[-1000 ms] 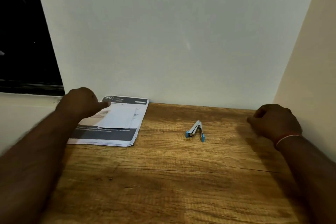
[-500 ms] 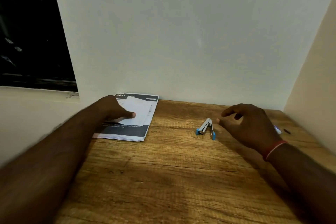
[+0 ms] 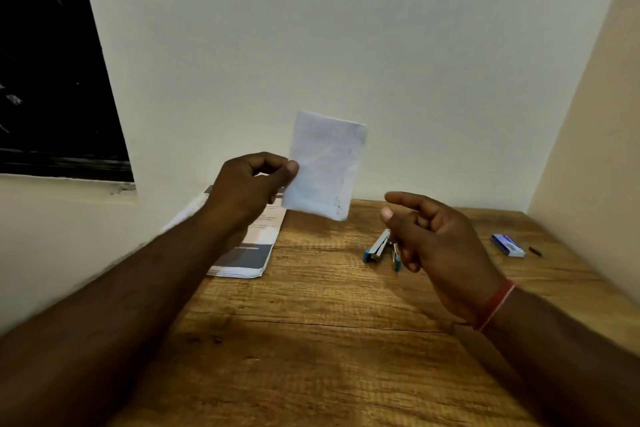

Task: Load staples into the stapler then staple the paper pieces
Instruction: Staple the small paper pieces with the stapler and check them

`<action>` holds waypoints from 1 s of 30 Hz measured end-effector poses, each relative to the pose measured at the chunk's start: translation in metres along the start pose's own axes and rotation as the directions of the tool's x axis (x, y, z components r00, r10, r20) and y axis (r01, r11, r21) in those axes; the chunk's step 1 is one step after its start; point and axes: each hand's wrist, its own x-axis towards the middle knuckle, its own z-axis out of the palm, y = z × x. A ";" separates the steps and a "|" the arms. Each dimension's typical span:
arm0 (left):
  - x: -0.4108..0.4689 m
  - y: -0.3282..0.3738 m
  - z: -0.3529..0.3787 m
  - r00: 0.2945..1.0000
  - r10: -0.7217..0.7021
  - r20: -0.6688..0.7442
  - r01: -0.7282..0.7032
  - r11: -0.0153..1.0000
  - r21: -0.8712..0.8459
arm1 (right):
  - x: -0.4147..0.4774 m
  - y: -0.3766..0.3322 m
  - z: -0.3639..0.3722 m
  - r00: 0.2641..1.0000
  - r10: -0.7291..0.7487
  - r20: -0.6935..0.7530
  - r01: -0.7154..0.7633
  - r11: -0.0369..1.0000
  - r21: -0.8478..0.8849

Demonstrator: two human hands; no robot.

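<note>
While our left hand [image 3: 249, 187] pinches the paper pieces [image 3: 325, 166], surely light and floppy, at their nine-o'clock edge, our right hand [image 3: 440, 236] hovers loose-fingered, empty, above the stapler [image 3: 377, 248].

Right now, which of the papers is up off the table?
The small white paper piece, pinched by the left grip and held up in the air. The printed stack with the dark band lies flat on the table.

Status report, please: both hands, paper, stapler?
Left hand pinches paper piece, held above table. Right hand open, empty, near stapler. Stapler lies open on table; staple box untouched.
</note>
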 end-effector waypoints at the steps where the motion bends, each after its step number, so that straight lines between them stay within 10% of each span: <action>1: -0.006 0.002 0.010 1.000 0.010 0.023 -0.009 1.000 -0.020 | -0.001 -0.001 0.000 1.000 0.019 0.006 -0.019 0.999 0.038; 30: -0.036 -0.005 0.052 0.963 -0.073 0.261 0.110 0.985 -0.130 | 0.005 0.008 -0.005 0.991 0.127 -0.035 -0.118 0.976 0.181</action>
